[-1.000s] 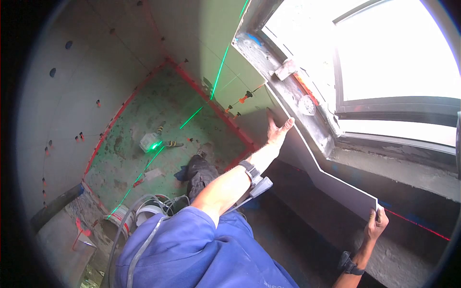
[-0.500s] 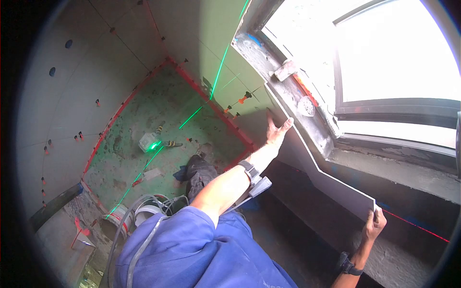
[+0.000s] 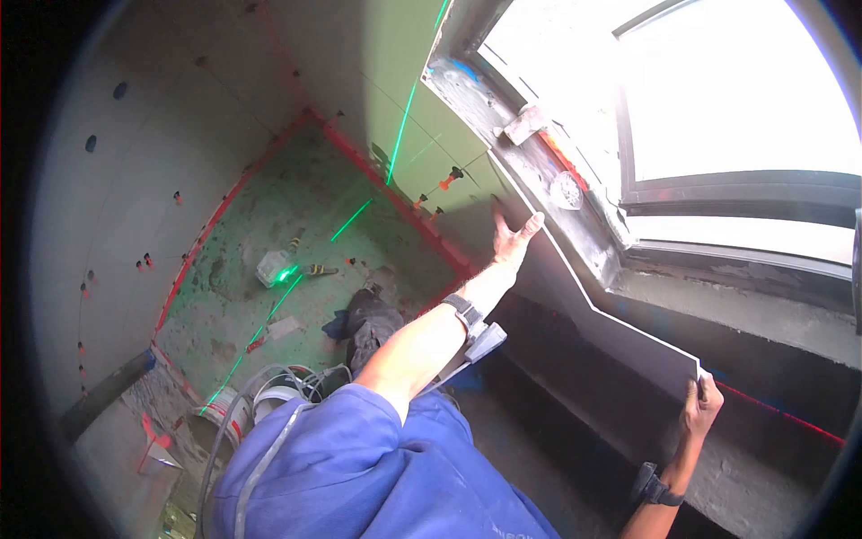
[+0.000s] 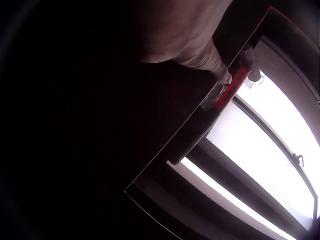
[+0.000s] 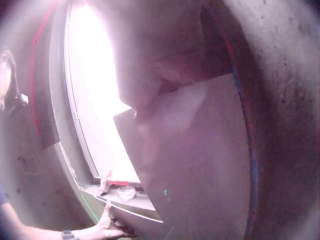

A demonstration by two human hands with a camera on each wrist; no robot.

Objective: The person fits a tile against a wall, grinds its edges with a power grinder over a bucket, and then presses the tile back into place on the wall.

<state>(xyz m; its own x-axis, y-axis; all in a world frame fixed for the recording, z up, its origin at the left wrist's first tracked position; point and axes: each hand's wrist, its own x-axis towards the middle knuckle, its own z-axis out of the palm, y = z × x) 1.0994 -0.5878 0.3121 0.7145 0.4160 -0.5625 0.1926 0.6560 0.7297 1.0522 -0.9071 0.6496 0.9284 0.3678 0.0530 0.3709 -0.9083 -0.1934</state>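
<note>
A grey panel [image 3: 628, 349] with a stepped, light upper edge stands along the window sill. My left hand [image 3: 515, 242] lies spread against its face, the thumb at the upper edge. My right hand [image 3: 700, 406] pinches the panel's far right corner. In the left wrist view the left hand [image 4: 187, 37] has its thumb tip at the thin edge; its other fingers are lost in the dark. The right wrist view shows the panel [image 5: 200, 160] large, the right hand [image 5: 165, 55] blurred above it, and the left hand [image 5: 106, 225] lower down.
On the sill [image 3: 588, 247] lie a pale block [image 3: 523, 124], a red-orange tool [image 3: 564, 160] and a clear round item [image 3: 567, 190]. Orange-and-black clips [image 3: 451, 178] stick out of the wall. A glowing laser device [image 3: 274, 268] stands on the floor; buckets [image 3: 232, 415] and hoses are beside me.
The head view has shifted slightly, so the sill, panel and hands all appear a little further left and higher. Both hands keep their places on the panel.
</note>
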